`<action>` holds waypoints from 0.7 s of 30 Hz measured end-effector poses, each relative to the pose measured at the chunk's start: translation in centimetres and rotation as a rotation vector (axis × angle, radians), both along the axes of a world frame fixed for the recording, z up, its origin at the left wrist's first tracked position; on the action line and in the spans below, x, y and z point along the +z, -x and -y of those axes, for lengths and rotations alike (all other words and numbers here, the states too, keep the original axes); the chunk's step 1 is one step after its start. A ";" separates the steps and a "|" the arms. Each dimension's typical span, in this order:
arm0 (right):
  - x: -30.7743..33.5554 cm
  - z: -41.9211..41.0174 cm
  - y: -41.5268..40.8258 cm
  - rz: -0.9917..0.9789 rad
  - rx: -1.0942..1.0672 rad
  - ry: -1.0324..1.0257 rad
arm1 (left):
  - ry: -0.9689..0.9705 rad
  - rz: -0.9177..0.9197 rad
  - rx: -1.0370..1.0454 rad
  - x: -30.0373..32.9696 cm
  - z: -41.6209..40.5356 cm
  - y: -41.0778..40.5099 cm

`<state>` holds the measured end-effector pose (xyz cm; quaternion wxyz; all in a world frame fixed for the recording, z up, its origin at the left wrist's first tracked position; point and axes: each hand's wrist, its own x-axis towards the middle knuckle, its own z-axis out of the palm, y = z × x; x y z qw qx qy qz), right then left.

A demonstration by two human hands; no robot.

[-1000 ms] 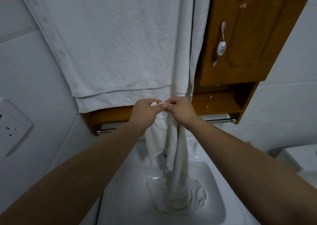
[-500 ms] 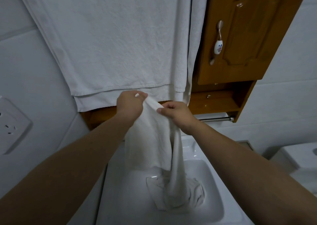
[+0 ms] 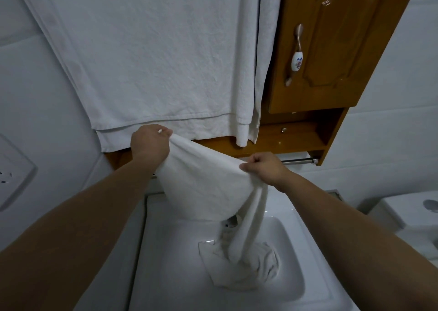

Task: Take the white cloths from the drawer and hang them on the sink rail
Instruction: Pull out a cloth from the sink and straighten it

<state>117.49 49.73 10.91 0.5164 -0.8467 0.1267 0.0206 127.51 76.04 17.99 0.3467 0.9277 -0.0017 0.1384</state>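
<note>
A white cloth point(image 3: 203, 187) is stretched between both hands above the sink point(image 3: 180, 263). My left hand point(image 3: 149, 144) pinches its upper left corner. My right hand point(image 3: 265, 168) pinches the top edge further right and lower. The cloth's lower end hangs down into the basin, where more white cloth point(image 3: 246, 268) lies crumpled. The metal rail point(image 3: 298, 161) runs under the wooden shelf just behind my hands; only its right end shows.
Large white towels point(image 3: 151, 57) hang on the wall above. A wooden cabinet point(image 3: 331, 45) with a ceramic handle point(image 3: 296, 60) is at upper right, over a small drawer point(image 3: 284, 130). A wall socket point(image 3: 11, 173) is at left, a toilet tank point(image 3: 412, 206) at right.
My hands have drawn apart from a joined pinch, the left up and leftward, the right to the right, spreading the cloth open into a wide sheet.
</note>
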 end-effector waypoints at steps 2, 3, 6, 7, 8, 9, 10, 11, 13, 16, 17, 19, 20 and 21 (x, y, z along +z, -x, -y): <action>-0.5 0.2 -0.1 0.012 -0.046 0.186 | 0.007 -0.028 -0.023 -0.3 0.2 0.3; -0.5 0.2 -0.1 0.040 -0.087 0.258 | 0.014 -0.055 -0.044 -0.6 0.4 0.5; 0.1 0.1 -0.5 0.161 -0.211 0.299 | 0.078 -0.159 -0.131 -1.2 1.2 1.1; 0.5 0.1 -0.7 0.195 -0.212 0.290 | 0.103 -0.180 -0.168 -1.4 1.5 1.4; 0.9 0.0 -0.9 0.222 -0.184 0.280 | 0.119 -0.194 -0.208 -1.4 1.9 1.7; 1.2 -0.3 -1.0 0.246 -0.141 0.263 | 0.115 -0.201 -0.248 -1.3 2.4 2.2; 1.5 -0.6 -1.2 0.270 -0.101 0.236 | 0.099 -0.207 -0.288 -1.1 2.9 2.7; 1.8 -1.0 -1.3 0.294 -0.072 0.203 | 0.093 -0.217 -0.330 -0.9 3.6 3.2; 2.4 -1.8 -1.5 0.331 -0.021 0.103 | 0.129 -0.256 -0.427 -0.5 5.0 4.2; 2.9 -3.0 -1.7 0.299 0.063 -0.111 | 0.060 -0.290 -0.588 -0.8 6.6 5.3; 3.0 -3.2 -1.7 0.283 0.082 -0.151 | 0.027 -0.294 -0.624 -1.1 6.9 5.4; 3.2 -3.2 -1.6 0.263 0.095 -0.205 | 0.012 -0.289 -0.638 -1.1 7.1 5.5; 3.2 -2.9 -1.6 0.254 0.094 -0.242 | 0.024 -0.283 -0.621 -0.9 7.0 5.5; 3.2 -2.7 -1.5 0.240 0.088 -0.286 | 0.032 -0.274 -0.596 -0.8 6.9 5.4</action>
